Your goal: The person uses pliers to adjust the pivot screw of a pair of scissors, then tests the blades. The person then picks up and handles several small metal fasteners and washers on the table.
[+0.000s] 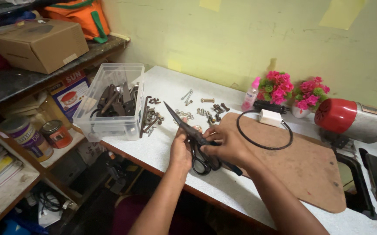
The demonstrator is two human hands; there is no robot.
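I see both hands gripping the scissors (193, 139): left hand (180, 150) below, right hand (227, 146) at the pivot. The handles are partly hidden by fingers.

Dark metal scissors (188, 130) (dull, worn) over a matt speckled tabletop (166, 87).

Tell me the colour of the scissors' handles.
Black, on the dark metal scissors held in both hands; the head view shows it.

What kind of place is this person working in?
Probably a small repair workshop or tailor's bench: a clear plastic box of metal parts, loose bolts and nuts on the white worktable, and large dark scissors held in both hands.
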